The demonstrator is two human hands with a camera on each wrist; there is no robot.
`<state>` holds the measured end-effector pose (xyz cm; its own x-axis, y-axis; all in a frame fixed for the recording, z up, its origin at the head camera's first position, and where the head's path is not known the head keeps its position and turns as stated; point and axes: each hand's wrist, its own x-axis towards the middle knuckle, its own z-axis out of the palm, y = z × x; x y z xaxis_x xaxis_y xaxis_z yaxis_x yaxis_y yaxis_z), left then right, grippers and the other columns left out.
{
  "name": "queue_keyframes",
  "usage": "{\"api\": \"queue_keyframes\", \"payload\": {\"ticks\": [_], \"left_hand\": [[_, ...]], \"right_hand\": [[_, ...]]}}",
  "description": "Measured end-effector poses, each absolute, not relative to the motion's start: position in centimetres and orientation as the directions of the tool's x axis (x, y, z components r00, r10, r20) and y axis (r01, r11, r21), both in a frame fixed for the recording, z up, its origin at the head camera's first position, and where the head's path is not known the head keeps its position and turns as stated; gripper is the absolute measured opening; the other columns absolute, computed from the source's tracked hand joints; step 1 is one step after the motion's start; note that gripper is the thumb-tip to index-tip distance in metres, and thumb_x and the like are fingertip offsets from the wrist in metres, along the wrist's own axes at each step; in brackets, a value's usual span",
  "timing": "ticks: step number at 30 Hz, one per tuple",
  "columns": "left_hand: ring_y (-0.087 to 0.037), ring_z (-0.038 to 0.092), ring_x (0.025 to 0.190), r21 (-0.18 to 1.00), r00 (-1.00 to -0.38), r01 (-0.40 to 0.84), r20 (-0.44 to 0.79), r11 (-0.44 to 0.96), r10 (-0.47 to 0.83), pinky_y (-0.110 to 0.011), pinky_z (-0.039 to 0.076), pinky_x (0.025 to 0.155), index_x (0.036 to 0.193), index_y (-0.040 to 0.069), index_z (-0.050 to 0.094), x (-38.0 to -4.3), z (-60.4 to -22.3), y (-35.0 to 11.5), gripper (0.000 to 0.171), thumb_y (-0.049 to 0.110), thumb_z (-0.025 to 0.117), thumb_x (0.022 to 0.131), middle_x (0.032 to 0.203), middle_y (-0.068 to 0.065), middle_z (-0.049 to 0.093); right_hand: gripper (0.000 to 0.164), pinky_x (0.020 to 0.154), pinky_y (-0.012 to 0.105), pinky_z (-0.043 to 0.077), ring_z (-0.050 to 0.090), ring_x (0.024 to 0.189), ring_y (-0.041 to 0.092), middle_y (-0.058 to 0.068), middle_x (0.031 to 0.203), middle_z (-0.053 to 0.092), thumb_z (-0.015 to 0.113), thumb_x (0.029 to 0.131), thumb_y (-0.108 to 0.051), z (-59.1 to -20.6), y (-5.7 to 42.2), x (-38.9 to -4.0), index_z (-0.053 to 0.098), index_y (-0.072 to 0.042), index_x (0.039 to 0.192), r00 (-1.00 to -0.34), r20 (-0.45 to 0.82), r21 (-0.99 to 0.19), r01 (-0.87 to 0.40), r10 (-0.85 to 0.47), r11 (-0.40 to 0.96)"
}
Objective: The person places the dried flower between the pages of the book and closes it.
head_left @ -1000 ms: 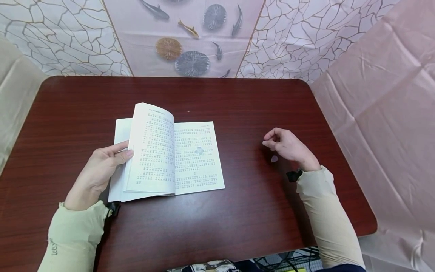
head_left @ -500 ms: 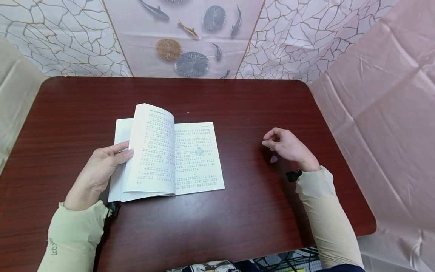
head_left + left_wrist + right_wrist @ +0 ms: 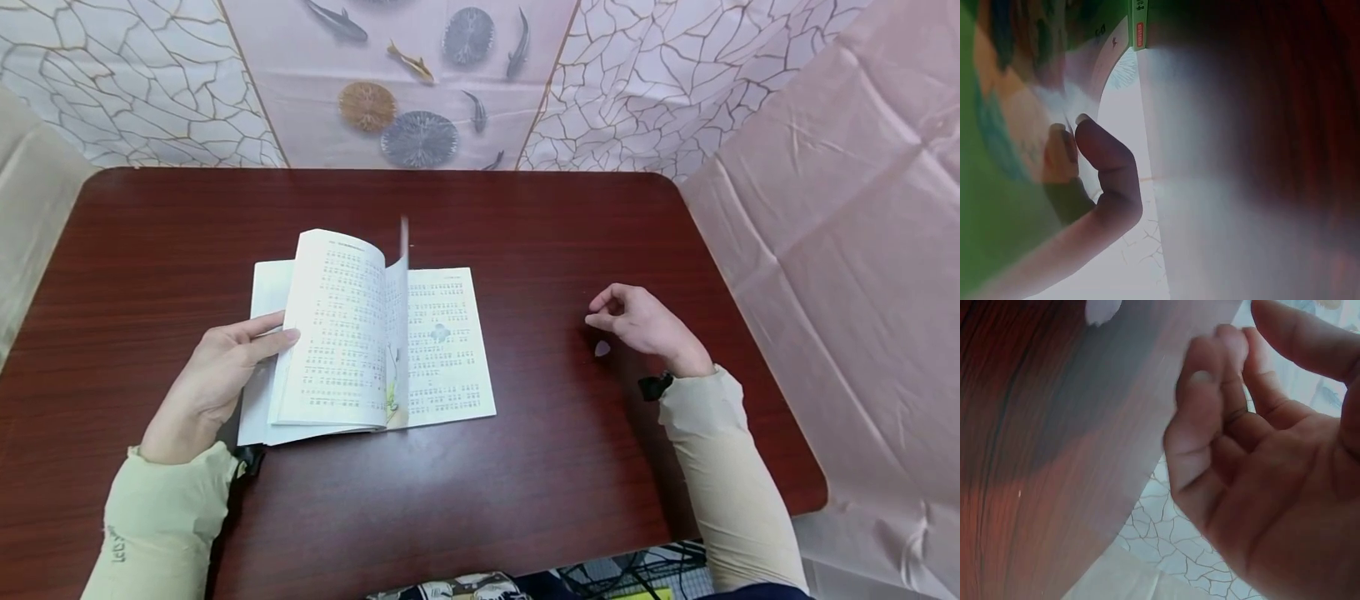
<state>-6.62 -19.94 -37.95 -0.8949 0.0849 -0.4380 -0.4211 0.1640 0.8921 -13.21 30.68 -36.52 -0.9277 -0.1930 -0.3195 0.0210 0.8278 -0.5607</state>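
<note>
An open paperback book (image 3: 450,375) lies on the table, with lines of small print on its pages. My left hand (image 3: 225,367) grips its left side, thumb on top of a raised stack of pages (image 3: 337,333). One thin leaf (image 3: 401,333) stands almost upright near the spine and is slightly blurred. In the left wrist view the green cover (image 3: 997,250) shows beside the curled fingers of the left hand. Off to the right, my right hand (image 3: 648,325) is held over the table with fingers loosely bent, holding nothing. Below its fingertips lies a small pale petal-shaped piece (image 3: 602,348).
The dark red wooden table (image 3: 525,483) has rounded corners. A patterned cloth (image 3: 420,50) hangs behind it and a plain pinkish cloth (image 3: 840,250) hangs on the right. Black cables (image 3: 637,573) show below the front edge.
A single leaf has risen upright near the spine, where the pages lay apart before. The left hand keeps its hold. The right hand has shifted very slightly to the right.
</note>
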Motion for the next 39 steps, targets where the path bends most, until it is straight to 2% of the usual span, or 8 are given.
{"api": "queue_keyframes", "payload": {"ticks": [4, 8, 13, 17, 31, 39], "left_hand": [[0.0, 0.062, 0.09, 0.89, -0.894, -0.423, -0.441, 0.168, 0.082, -0.025, 0.052, 0.072, 0.148, 0.005, 0.038, -6.6, -38.1, -20.1, 0.071, 0.039, 0.066, 0.093, 0.093, 0.017, 0.07], [-0.001, 0.063, 0.089, 0.895, -0.895, -0.425, -0.438, 0.139, 0.086, -0.025, 0.052, 0.07, 0.147, 0.003, 0.039, -6.5, -38.2, -20.2, 0.071, 0.037, 0.068, 0.092, 0.092, 0.015, 0.071], [-0.002, 0.065, 0.085, 0.899, -0.897, -0.427, -0.434, 0.095, 0.082, -0.024, 0.052, 0.067, 0.146, 0.001, 0.04, -6.5, -38.3, -20.2, 0.071, 0.033, 0.07, 0.091, 0.09, 0.013, 0.072], [-0.003, 0.065, 0.084, 0.896, -0.893, -0.431, -0.441, 0.107, 0.087, -0.025, 0.053, 0.068, 0.147, 0.002, 0.039, -6.6, -38.3, -20.3, 0.072, 0.035, 0.07, 0.091, 0.09, 0.013, 0.072], [-0.003, 0.065, 0.087, 0.888, -0.889, -0.439, -0.451, 0.138, 0.076, -0.026, 0.052, 0.07, 0.148, 0.004, 0.037, -6.6, -38.4, -20.4, 0.071, 0.036, 0.067, 0.093, 0.093, 0.016, 0.07], [-0.005, 0.066, 0.083, 0.895, -0.89, -0.444, -0.447, 0.047, 0.093, -0.026, 0.053, 0.066, 0.147, 0.0, 0.038, -6.5, -38.3, -20.4, 0.072, 0.031, 0.071, 0.09, 0.091, 0.011, 0.072]], "right_hand": [[0.021, 0.07, 0.032, 0.046, 0.057, 0.079, 0.023, 0.012, 0.091, 0.061, 0.067, 0.093, -0.015, -36.4, 31.0, -13.1, 0.059, -0.001, 0.106, -0.914, -0.352, -0.522, 0.014, -0.201, 0.853], [0.025, 0.07, 0.032, 0.045, 0.062, 0.081, 0.023, 0.011, 0.091, 0.066, 0.07, 0.09, -0.01, -36.7, 31.3, -13.0, 0.057, 0.001, 0.108, -0.896, -0.395, -0.491, 0.022, -0.2, 0.871], [0.033, 0.068, 0.033, 0.045, 0.058, 0.076, 0.021, 0.008, 0.09, 0.065, 0.078, 0.084, -0.015, -37.5, 31.4, -13.0, 0.058, -0.002, 0.106, -0.889, -0.424, -0.41, 0.017, -0.174, 0.912], [0.033, 0.068, 0.034, 0.046, 0.056, 0.074, 0.02, 0.008, 0.09, 0.063, 0.079, 0.083, -0.016, -37.9, 31.3, -13.0, 0.058, -0.004, 0.105, -0.885, -0.437, -0.377, 0.016, -0.163, 0.926], [0.029, 0.068, 0.033, 0.046, 0.057, 0.072, 0.021, 0.01, 0.088, 0.063, 0.072, 0.087, -0.009, -38.2, 31.4, -12.8, 0.055, -0.002, 0.11, -0.896, -0.41, -0.434, 0.027, -0.171, 0.901], [0.027, 0.069, 0.033, 0.046, 0.058, 0.073, 0.021, 0.01, 0.087, 0.064, 0.07, 0.088, -0.008, -38.0, 31.2, -12.8, 0.056, -0.002, 0.11, -0.901, -0.392, -0.447, 0.01, -0.186, 0.895]]}}
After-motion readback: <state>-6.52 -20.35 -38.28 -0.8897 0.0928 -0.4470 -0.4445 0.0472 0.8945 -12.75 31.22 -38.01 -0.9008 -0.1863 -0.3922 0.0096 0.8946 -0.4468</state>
